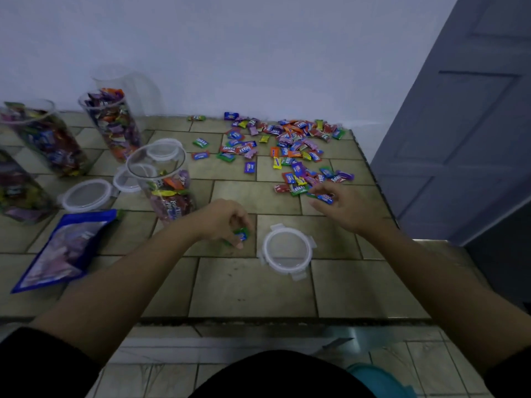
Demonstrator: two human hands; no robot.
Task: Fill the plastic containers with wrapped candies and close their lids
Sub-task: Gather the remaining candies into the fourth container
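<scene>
Left hand (225, 221) curls its fingers round green-and-blue wrapped candies (240, 235); right hand (346, 209) pinches a blue wrapped candy (326, 198). Best gather fuller handfuls, then drop them into the part-filled clear plastic container (165, 182) nearby.

The person wears dark clothing. The left sleeve (43, 363) is black and its edge lies close to the elbow. The right sleeve (513, 382) is black too, and only a small part of it shows in the lower corner. Below each sleeve the forearm is bare, and the left hand (224, 221) and right hand (352, 211) are bare. Between the arms a rounded, plain black garment (281, 376) shows.
</scene>
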